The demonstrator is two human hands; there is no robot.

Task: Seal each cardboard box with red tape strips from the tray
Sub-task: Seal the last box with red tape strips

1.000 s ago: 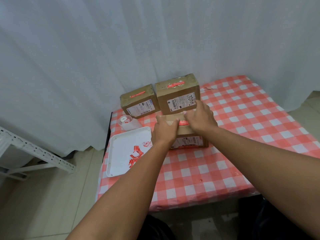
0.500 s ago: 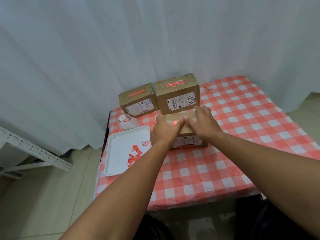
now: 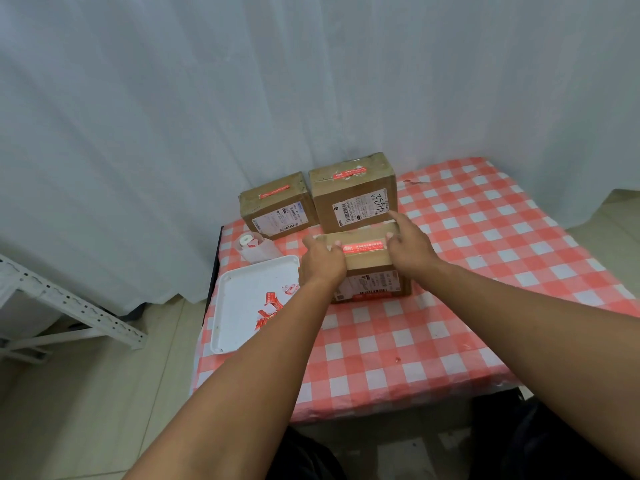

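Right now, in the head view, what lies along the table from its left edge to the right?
White tray with red tape strips → left hand → red strip on the near box → right hand → bare checked tablecloth.

Near box (image 3: 367, 271) right of tray (image 3: 242, 306), two boxes (image 3: 353, 199) behind, tape strip (image 3: 365, 246) on top.
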